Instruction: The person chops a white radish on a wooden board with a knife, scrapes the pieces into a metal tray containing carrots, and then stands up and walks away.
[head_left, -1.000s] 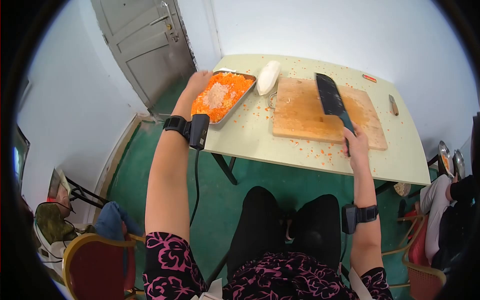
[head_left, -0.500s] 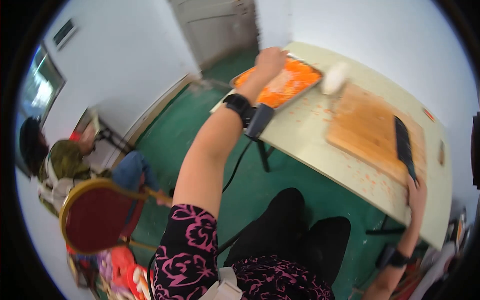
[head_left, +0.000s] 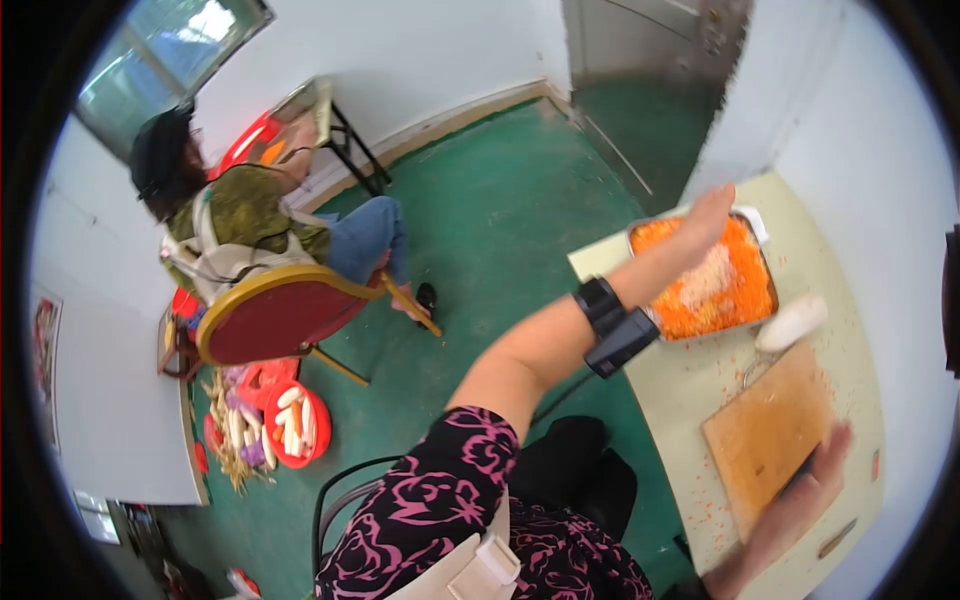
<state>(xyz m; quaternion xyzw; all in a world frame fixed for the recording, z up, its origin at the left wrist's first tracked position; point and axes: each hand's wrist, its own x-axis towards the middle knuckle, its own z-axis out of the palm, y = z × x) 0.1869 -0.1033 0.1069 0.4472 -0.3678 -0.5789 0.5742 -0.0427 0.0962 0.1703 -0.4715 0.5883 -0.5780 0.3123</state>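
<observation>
My left hand [head_left: 706, 225] reaches over the far left part of a metal tray [head_left: 718, 333], its fingers stretched out. Shredded orange carrot [head_left: 745, 275] fills the tray, with a paler shredded heap [head_left: 706, 282] in the middle. Close to the tray's near right corner lies a peeled white radish [head_left: 793, 322]. Blurred by motion, my right hand [head_left: 815, 480] is over the right side of a wooden cutting board [head_left: 765, 425], fingers extended. Partly covered by that hand, the dark blade of a knife [head_left: 798, 470] lies on the board; its handle is hidden.
Orange scraps dot the table [head_left: 668, 395]. A small tool [head_left: 837, 538] lies at its right side. To the left, another person [head_left: 245, 210] sits on a red-backed chair [head_left: 290, 315]. A red basin [head_left: 318, 425] of vegetables stands on the green floor [head_left: 490, 220].
My view has swung left, showing more of the seated person and the floor basin. My right hand has come off the knife handle. The left hand's fingers have straightened over the tray.
</observation>
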